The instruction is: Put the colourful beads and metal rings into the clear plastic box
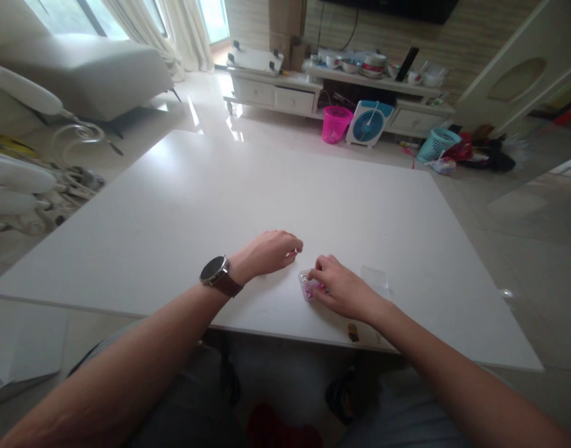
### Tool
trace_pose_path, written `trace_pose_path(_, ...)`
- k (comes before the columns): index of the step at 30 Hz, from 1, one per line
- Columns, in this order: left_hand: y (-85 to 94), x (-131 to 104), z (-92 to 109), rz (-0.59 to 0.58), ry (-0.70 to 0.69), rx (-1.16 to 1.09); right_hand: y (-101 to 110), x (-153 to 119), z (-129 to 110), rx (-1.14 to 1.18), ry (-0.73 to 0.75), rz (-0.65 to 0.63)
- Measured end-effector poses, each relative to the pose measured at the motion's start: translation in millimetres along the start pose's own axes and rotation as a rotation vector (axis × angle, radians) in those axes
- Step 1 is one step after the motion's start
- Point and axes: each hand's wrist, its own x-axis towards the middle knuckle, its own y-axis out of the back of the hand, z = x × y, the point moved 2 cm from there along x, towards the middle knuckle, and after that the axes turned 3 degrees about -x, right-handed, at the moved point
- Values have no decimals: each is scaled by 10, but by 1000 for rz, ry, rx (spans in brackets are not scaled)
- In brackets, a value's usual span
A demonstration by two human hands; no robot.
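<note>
A small clear box (306, 290) with pink, purple and silvery small pieces lies on the white table. Over it is my right hand (337, 287), fingers bent down at the pieces; what its fingertips hold, if anything, is hidden. My left hand (276, 250), with a watch (214, 270) on its wrist, is just left of the box above the table. Its fingers are curled together, and anything between them is too small to name. To the right of my right hand lies a clear lid-like piece (375, 278).
A small orange-brown and black object (353, 332) lies by the near edge of the white table (285, 186). Chairs with white backs (26, 90) stand at the left. Beyond the table are a pink basket (335, 124), a blue fan (368, 123) and a low cabinet (294, 99).
</note>
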Motion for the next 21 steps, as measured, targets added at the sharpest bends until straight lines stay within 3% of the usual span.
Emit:
trace_pose_path(5, 141, -67, -296, -112, 129, -84, 33, -46, 13, 5, -15, 24)
trace_pose_path(9, 111, -152, -501, -290, 312, -122, 44, -86, 34, 23, -13, 12)
trace_pose_path(12, 8, -173, -527, -394, 407, -92, 71, -96, 36, 36, -4, 10)
trace_pose_path(16, -110, -151, -523, -399, 456, 10, 100, -87, 18, 49, 6, 20)
trace_pose_path(21, -152, -144, -531, -472, 496, -49, 93, -78, 16, 39, 14, 32)
